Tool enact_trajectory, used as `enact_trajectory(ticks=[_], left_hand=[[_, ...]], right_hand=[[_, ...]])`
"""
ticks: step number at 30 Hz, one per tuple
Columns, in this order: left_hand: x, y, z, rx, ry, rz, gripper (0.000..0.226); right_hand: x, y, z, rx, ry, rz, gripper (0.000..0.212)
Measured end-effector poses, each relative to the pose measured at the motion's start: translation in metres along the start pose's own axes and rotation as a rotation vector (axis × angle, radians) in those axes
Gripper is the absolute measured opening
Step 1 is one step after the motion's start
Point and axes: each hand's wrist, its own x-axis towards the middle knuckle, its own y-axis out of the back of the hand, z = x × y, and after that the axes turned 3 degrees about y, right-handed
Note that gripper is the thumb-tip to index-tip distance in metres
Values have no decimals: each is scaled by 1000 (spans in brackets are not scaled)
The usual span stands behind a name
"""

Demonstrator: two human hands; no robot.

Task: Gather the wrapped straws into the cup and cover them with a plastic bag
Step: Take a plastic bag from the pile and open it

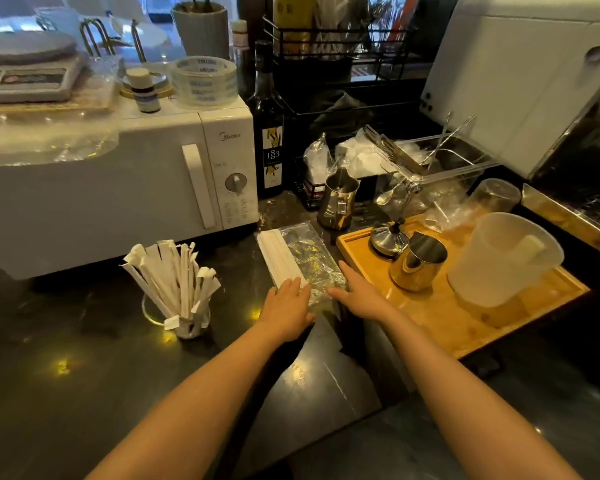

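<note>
Already the cup (184, 317) held many straws (174, 275); both hands, left hand (286, 311) and right hand (359, 296), lay flat, fingers spread, gripping nothing, on the plastic bag (312, 261) of remaining straws, probably to lift it.

Left arm: bare, stretched forward, wrist straight. Left hand (288, 303): palm down, flat, fingers together and extended, thumb tucked beside the palm. Right arm: bare, stretched forward, angled inward. Right hand (355, 292): palm down, open, fingers extended, thumb spread toward the left hand. Hands near, not touching.
</note>
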Motion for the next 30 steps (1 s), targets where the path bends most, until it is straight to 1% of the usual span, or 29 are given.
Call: enact_trajectory(ticks=[2,6,8,11,15,19,22,27,30], left_hand=[[5,-4,2,29,-7,35,50],[10,-6,6,87,-6,85,39],[13,-7,7,113,-11,108,34],[15,-7,8,174,-23,119,27],[12,-8,10,263,-68,100,27],[8,-3,13,242,-57,113,25],[4,0,13,218,-45,123,23],[-5,7,12,170,-30,154,23],[-14,17,12,121,-23,150,21]], right_hand=[[3,0,4,85,-36,24,57],[19,-1,14,193,-142,100,66],[25,-2,17,219,-180,119,63],[29,-5,18,216,-188,137,57],[33,-10,22,262,-217,160,47],[31,-12,21,296,-214,107,31],[28,-14,20,297,-188,121,14],[18,-14,12,309,-149,172,12],[10,-9,1,331,-96,205,10]])
